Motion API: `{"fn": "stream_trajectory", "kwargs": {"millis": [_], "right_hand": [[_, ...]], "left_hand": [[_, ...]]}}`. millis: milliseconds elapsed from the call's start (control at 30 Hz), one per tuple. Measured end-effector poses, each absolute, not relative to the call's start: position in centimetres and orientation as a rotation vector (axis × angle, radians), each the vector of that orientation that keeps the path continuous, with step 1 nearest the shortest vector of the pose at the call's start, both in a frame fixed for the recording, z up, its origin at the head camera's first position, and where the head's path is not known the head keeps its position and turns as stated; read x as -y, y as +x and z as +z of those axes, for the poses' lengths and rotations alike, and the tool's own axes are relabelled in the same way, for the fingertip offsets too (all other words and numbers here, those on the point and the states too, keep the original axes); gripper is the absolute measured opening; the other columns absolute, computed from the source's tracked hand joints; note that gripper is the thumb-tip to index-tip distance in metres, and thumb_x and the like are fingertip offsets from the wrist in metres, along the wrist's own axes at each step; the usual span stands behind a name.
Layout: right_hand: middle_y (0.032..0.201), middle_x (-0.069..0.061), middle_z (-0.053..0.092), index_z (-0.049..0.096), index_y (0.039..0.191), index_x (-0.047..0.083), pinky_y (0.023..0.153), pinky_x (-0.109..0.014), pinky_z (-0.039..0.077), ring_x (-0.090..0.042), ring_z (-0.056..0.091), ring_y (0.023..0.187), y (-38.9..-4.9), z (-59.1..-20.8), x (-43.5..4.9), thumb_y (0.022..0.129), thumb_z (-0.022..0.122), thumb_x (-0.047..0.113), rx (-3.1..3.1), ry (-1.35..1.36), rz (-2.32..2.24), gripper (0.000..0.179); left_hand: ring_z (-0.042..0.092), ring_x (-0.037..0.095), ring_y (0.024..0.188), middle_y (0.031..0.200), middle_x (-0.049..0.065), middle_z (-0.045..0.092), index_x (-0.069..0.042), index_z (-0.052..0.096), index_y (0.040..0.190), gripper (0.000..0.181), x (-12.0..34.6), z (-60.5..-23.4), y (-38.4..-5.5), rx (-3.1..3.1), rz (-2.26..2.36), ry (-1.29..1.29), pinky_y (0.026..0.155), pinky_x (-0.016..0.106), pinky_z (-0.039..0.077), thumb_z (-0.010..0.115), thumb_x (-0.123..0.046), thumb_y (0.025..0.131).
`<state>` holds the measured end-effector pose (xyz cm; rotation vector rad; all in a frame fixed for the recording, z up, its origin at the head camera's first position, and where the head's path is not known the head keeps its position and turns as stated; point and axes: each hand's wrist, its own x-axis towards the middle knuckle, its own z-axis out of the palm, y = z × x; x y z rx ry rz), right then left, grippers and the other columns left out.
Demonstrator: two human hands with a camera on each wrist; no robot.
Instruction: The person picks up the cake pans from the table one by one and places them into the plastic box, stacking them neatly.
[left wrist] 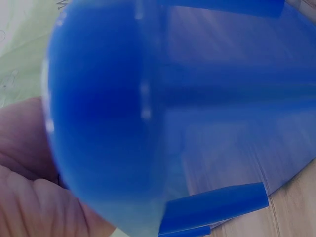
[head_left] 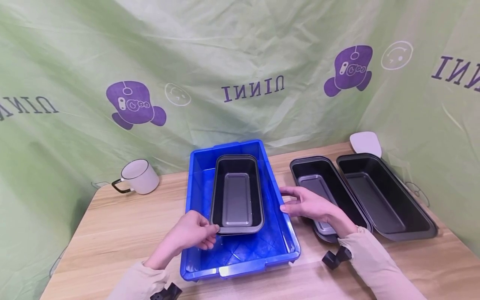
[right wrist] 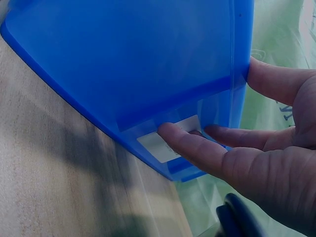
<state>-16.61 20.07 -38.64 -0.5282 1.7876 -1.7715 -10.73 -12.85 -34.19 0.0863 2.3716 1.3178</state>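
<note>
A blue plastic bin (head_left: 240,268) stands on the table, in the middle of the head view. Inside it is a dark loaf pan (head_left: 238,200), its long side running away from me. My left hand (head_left: 193,231) reaches over the bin's left wall and pinches the pan's near left corner. On the other side, my right hand (head_left: 307,204) is at the bin's right rim, fingers fairly straight. In the right wrist view its fingertips (right wrist: 168,132) lie against the bin's outer wall near a white label (right wrist: 168,138). Blue plastic fills most of the left wrist view, hiding the left fingertips.
Two more dark loaf pans (head_left: 393,200) (head_left: 313,166) lie side by side at the right of the table (head_left: 123,233). Behind them is a flat white object (head_left: 365,143). A white mug (head_left: 140,177) with a dark handle stands at the back left. Green printed cloth (head_left: 240,50) hangs behind.
</note>
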Motion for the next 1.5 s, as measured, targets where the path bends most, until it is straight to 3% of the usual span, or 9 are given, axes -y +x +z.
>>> {"fn": "stream_trajectory", "kwargs": {"millis": [300,767,1000,1133,1333,1500], "right_hand": [[0.139,-0.042,0.032,0.014,0.143,-0.018,0.093,-0.041,0.050,-0.047,0.049,0.120,-16.6,-38.7,-19.9,0.091,0.064,0.008,-1.770,-0.520,-1.777,0.076],[0.141,-0.041,0.029,0.016,0.142,-0.018,0.093,-0.044,0.050,-0.045,0.050,0.119,-16.6,-38.7,-19.9,0.091,0.064,0.008,-1.788,-0.515,-1.773,0.076],[0.140,-0.041,0.030,0.016,0.142,-0.019,0.092,-0.044,0.051,-0.044,0.052,0.117,-16.6,-38.7,-19.9,0.091,0.063,0.006,-1.777,-0.517,-1.777,0.074],[0.139,-0.042,0.031,0.015,0.143,-0.018,0.093,-0.045,0.050,-0.044,0.052,0.117,-16.7,-38.7,-19.7,0.092,0.062,0.006,-1.756,-0.527,-1.783,0.074],[0.139,-0.042,0.032,0.014,0.143,-0.018,0.092,-0.043,0.051,-0.041,0.054,0.116,-16.7,-38.7,-19.7,0.092,0.062,0.005,-1.757,-0.518,-1.782,0.074],[0.138,-0.043,0.032,0.014,0.143,-0.018,0.092,-0.043,0.051,-0.043,0.052,0.117,-16.6,-38.8,-20.0,0.092,0.062,0.005,-1.764,-0.522,-1.781,0.074]], "left_hand": [[0.064,0.014,0.054,0.063,0.009,0.066,0.008,0.067,0.073,0.024,13.0,-34.3,-10.7,-2.356,1.316,0.130,0.054,0.029,0.057,0.063,-0.008,0.089],[0.065,0.015,0.060,0.070,0.010,0.068,0.009,0.068,0.083,0.024,14.1,-34.0,-11.0,-2.314,1.416,0.171,0.061,0.036,0.059,0.063,-0.013,0.091],[0.068,0.020,0.074,0.084,0.013,0.071,0.006,0.069,0.097,0.022,16.5,-32.4,-11.3,-2.533,1.440,0.274,0.068,0.030,0.058,0.063,-0.015,0.093],[0.069,0.016,0.082,0.096,0.014,0.071,0.004,0.068,0.110,0.027,18.5,-32.0,-11.0,-2.739,1.480,0.163,0.071,0.025,0.056,0.062,-0.017,0.094],[0.064,0.003,0.088,0.110,0.020,0.067,0.007,0.062,0.119,0.033,20.5,-33.7,-11.3,-2.769,1.586,-0.013,0.073,0.020,0.054,0.061,-0.016,0.095],[0.061,0.002,0.096,0.125,0.026,0.058,0.012,0.052,0.128,0.043,21.4,-36.1,-12.5,-2.568,1.695,-0.057,0.080,0.028,0.055,0.059,-0.014,0.096]]}}
